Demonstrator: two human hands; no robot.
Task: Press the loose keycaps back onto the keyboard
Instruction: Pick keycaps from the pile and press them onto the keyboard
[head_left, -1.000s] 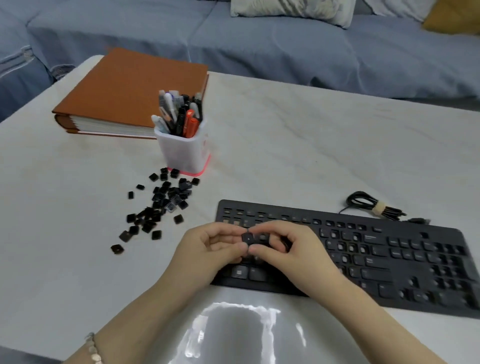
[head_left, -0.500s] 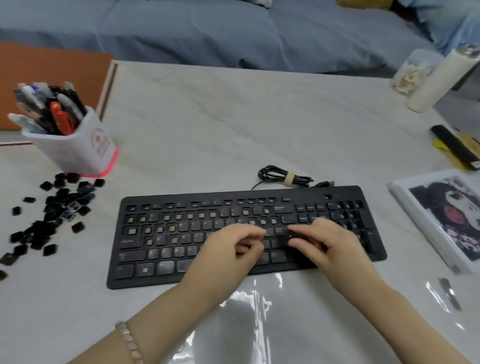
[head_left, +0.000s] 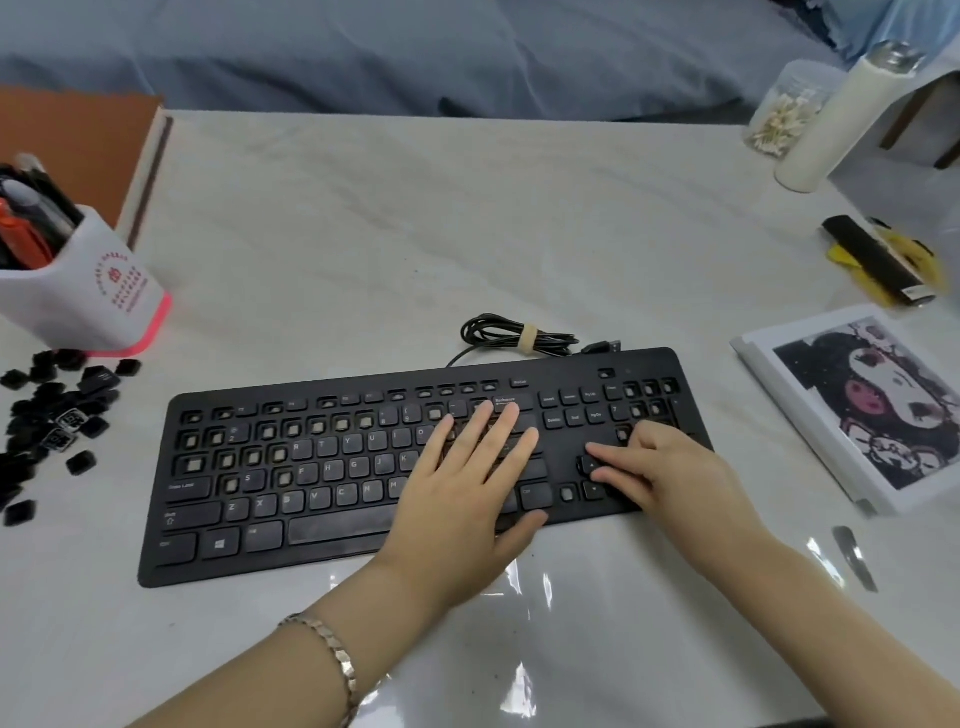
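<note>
The keyboard (head_left: 218, 565) is laid square across the near middle of the desk (head_left: 415, 234). Many of its sockets are seen bare, mostly in the upper left rows and the number pad.

The left grip (head_left: 467, 499) is released. It is spread flat, fingers straight, over the right end of the main key block, probably so that the board is steadied. The right grip (head_left: 670, 478) is released too. Two straight fingers (head_left: 597, 461) are pressed down at the arrow cluster, where a cap is judged to be getting seated. Whether a cap lies under them cannot be told.

The loose keycaps (head_left: 57, 421) are heaped at the far left beside the pen cup (head_left: 88, 296), well apart from both grips.

Open desk is left behind the board, save for the coiled cable (head_left: 514, 338). On the right, room is narrowed by a picture (head_left: 852, 415) lying just beside the board's end.
</note>
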